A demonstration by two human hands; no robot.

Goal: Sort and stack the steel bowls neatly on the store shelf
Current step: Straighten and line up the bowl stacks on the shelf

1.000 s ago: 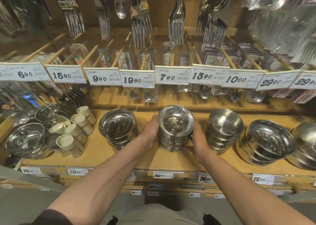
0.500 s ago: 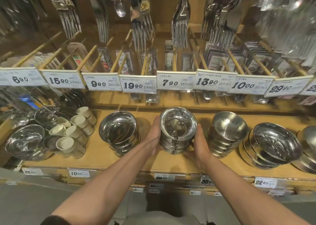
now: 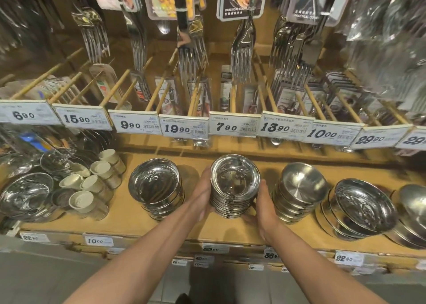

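Both hands, left (image 3: 202, 194) and right (image 3: 265, 202), fingers curled around bowl stack (image 3: 234, 188); tag above reads 7.90 (image 3: 232, 127).

Warm light on a wooden store shelf (image 3: 129, 213) — white price tags (image 3: 232, 127) along the rail, grey tiled floor (image 3: 30, 278) below.

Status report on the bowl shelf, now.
Both hands, left and right, cup the middle bowl stack. Stack upright on shelf. Neighbouring stacks apart.
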